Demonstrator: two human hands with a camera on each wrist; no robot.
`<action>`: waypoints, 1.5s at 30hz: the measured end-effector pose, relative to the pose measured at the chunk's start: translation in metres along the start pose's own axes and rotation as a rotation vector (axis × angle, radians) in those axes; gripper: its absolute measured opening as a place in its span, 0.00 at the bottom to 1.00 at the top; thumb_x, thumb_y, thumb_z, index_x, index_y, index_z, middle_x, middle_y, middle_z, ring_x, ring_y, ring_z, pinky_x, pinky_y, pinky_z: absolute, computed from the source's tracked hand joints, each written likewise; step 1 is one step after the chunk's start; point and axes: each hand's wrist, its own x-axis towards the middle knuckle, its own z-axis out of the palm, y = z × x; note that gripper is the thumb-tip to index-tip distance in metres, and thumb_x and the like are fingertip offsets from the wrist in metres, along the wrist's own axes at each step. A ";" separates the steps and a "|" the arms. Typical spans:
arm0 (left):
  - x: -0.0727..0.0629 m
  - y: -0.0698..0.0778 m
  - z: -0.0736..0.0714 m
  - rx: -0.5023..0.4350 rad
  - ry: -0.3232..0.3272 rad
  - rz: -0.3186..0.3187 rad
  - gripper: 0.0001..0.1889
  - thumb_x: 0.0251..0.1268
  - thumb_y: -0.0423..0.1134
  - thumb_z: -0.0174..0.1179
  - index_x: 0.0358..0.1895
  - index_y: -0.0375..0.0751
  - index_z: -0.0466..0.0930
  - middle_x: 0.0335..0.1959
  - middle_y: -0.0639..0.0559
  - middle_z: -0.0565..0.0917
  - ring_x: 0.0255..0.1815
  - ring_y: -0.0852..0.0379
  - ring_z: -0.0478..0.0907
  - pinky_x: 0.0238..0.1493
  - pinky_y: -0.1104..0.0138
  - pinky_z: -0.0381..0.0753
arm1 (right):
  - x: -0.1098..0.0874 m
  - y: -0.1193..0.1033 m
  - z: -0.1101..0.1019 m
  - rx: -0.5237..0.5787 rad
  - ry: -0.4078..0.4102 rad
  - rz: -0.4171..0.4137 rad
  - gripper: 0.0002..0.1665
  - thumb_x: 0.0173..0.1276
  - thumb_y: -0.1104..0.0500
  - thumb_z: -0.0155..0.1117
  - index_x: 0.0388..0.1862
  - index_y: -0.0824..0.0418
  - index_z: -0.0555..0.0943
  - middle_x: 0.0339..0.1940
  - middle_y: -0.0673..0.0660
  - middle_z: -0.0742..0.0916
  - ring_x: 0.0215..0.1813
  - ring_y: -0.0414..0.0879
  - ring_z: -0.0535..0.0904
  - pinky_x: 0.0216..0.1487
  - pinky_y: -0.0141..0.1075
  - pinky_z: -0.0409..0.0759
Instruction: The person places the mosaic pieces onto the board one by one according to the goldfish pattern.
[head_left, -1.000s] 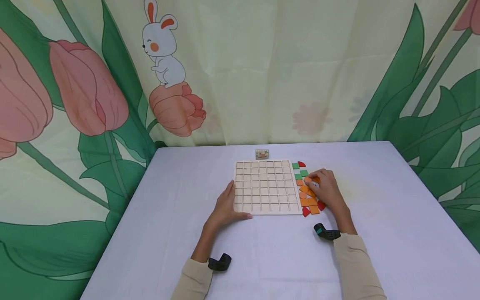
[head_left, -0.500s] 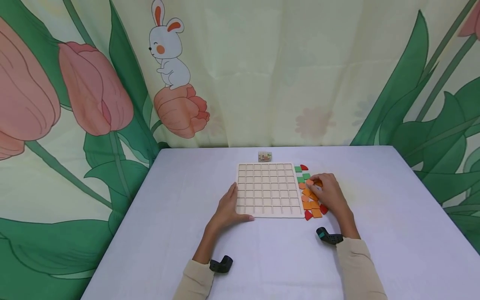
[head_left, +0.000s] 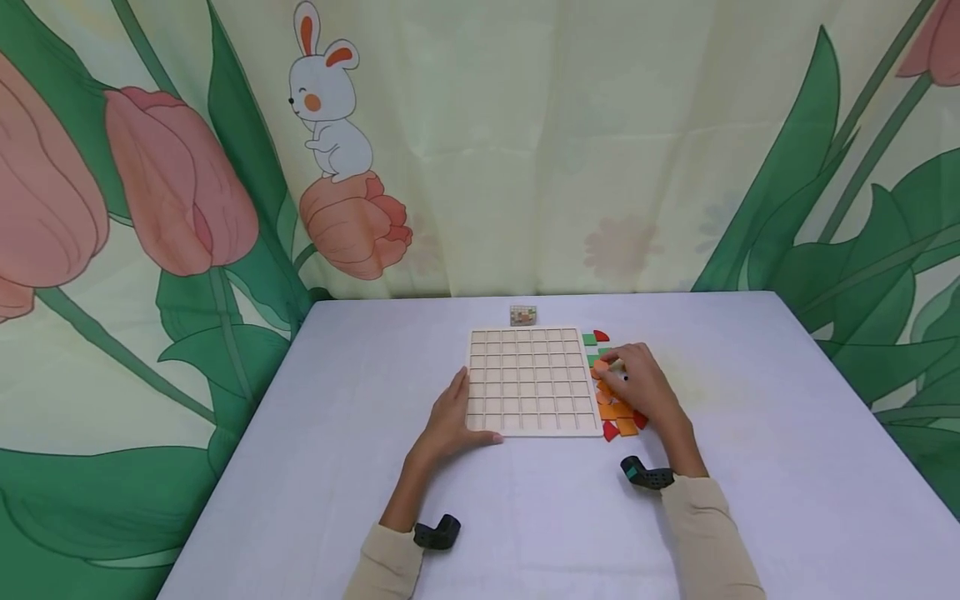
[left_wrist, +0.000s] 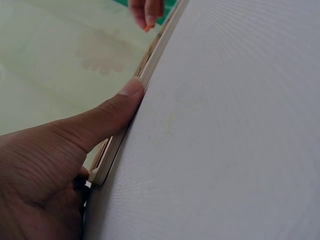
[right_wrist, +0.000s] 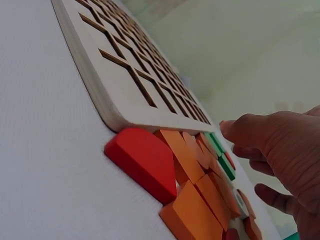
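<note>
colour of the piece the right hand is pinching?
The piece is orange; head view shows it best.

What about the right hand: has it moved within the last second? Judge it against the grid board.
Yes: in the head view, the right hand has moved left, closer to the grid board.

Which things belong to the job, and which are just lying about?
In the job:
grid board, touched by left hand
orange piece, pinched by right hand
loose coloured pieces beside board

Apparently just lying about:
small patterned object beyond board
printed curtain, background only
</note>
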 end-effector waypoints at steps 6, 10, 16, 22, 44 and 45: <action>0.000 -0.003 -0.002 -0.002 0.007 -0.005 0.69 0.39 0.60 0.78 0.78 0.32 0.40 0.79 0.40 0.44 0.77 0.41 0.49 0.72 0.51 0.56 | 0.003 -0.021 0.006 -0.026 -0.022 -0.097 0.20 0.66 0.57 0.66 0.52 0.68 0.82 0.54 0.66 0.81 0.63 0.58 0.66 0.60 0.54 0.73; 0.002 -0.004 -0.001 -0.011 0.012 -0.006 0.69 0.39 0.60 0.78 0.78 0.32 0.41 0.79 0.39 0.45 0.77 0.40 0.48 0.72 0.50 0.56 | 0.004 -0.033 0.014 -0.015 -0.038 -0.161 0.18 0.66 0.57 0.66 0.50 0.67 0.83 0.52 0.64 0.82 0.62 0.58 0.67 0.58 0.52 0.75; 0.001 -0.005 0.000 -0.011 -0.011 -0.007 0.69 0.39 0.62 0.76 0.78 0.32 0.40 0.80 0.40 0.44 0.77 0.41 0.48 0.72 0.50 0.56 | 0.004 -0.048 0.026 -0.005 -0.070 -0.189 0.15 0.65 0.57 0.66 0.47 0.63 0.84 0.51 0.61 0.83 0.60 0.56 0.70 0.57 0.52 0.76; 0.000 -0.003 0.000 -0.018 -0.013 -0.007 0.69 0.39 0.63 0.76 0.78 0.32 0.41 0.80 0.41 0.44 0.77 0.40 0.48 0.72 0.50 0.56 | 0.012 -0.060 0.040 0.018 -0.072 -0.273 0.13 0.66 0.57 0.65 0.45 0.62 0.85 0.47 0.58 0.84 0.56 0.54 0.71 0.57 0.50 0.73; 0.001 -0.003 0.001 0.022 -0.019 -0.009 0.68 0.41 0.63 0.75 0.78 0.33 0.41 0.80 0.42 0.44 0.76 0.41 0.50 0.71 0.49 0.58 | 0.034 -0.104 0.099 0.069 -0.067 -0.328 0.13 0.66 0.56 0.68 0.46 0.62 0.84 0.45 0.54 0.83 0.52 0.49 0.74 0.57 0.45 0.74; 0.001 -0.004 0.001 0.026 -0.019 -0.009 0.68 0.41 0.64 0.75 0.78 0.33 0.41 0.80 0.42 0.44 0.76 0.41 0.51 0.71 0.49 0.58 | 0.035 -0.104 0.101 0.073 -0.058 -0.326 0.13 0.66 0.57 0.68 0.46 0.62 0.84 0.44 0.54 0.83 0.52 0.49 0.75 0.56 0.45 0.74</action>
